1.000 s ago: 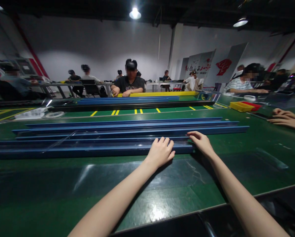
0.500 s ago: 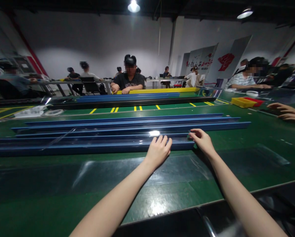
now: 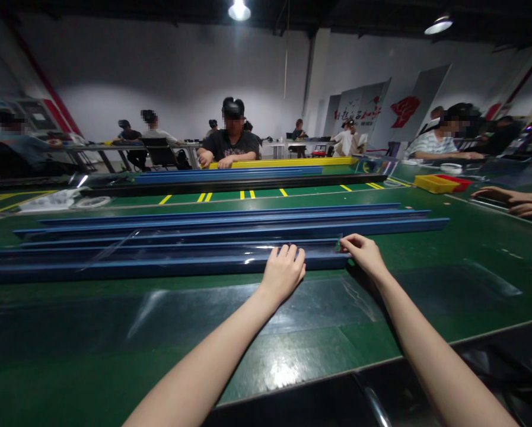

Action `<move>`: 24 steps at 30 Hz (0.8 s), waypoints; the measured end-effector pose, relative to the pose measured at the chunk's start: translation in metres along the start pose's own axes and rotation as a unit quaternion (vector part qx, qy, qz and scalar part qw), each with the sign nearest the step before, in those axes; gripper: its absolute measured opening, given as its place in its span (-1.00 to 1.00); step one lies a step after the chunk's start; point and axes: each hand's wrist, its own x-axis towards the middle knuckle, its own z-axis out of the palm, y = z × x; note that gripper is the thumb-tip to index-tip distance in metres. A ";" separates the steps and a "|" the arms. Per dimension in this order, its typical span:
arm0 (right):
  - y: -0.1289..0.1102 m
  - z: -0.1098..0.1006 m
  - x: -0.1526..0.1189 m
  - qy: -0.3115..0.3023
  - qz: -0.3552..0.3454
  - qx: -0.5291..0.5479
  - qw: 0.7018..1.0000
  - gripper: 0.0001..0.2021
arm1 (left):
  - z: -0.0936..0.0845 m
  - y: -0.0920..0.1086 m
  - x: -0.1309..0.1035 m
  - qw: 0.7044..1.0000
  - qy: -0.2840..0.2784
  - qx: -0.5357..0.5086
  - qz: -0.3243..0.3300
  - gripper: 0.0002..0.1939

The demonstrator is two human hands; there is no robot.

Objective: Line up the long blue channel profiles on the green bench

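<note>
A long blue channel (image 3: 203,267) lies across the bench in front of me, with clear plastic film (image 3: 230,254) along its inside. Over its near wall, close to the right end, my left hand (image 3: 284,271) is curled with fingertips inside the channel; its thumb is hidden. My right hand (image 3: 364,254) is at the channel's right end, thumb and index finger pinched on what looks like the edge of the clear film. Several more blue channels (image 3: 292,228) lie just behind, roughly parallel. A wide clear sheet (image 3: 212,305) lies flat on the green bench nearer to me.
A black channel (image 3: 248,185), blue strips (image 3: 230,173) and a yellow channel (image 3: 292,162) lie farther back, where a co-worker (image 3: 232,142) sits. Yellow and red trays (image 3: 435,184) stand at right, beside another person's hands (image 3: 515,198). A white tape roll (image 3: 92,202) lies at left.
My right thumb and index finger have closed together at the channel's end, and the clear edge there has shifted slightly. My left hand stays in place. The other person's hands at right moved slightly left.
</note>
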 end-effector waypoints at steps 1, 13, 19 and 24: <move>-0.001 0.000 0.000 0.000 0.001 -0.004 1.000 -0.73 | 0.000 0.000 0.000 1.000 0.000 -0.001 0.000 -0.78; -0.006 -0.002 -0.004 -0.003 0.006 -0.050 0.999 -0.72 | 0.001 0.000 0.000 1.000 -0.003 -0.004 0.001 -0.82; -0.003 -0.002 -0.002 -0.020 -0.007 -0.049 0.999 -0.68 | 0.001 -0.001 0.000 1.000 -0.006 -0.007 0.004 -0.83; 0.005 -0.003 0.002 -0.047 0.002 -0.022 0.999 -0.69 | 0.002 -0.002 0.000 1.000 -0.006 -0.008 0.005 -0.84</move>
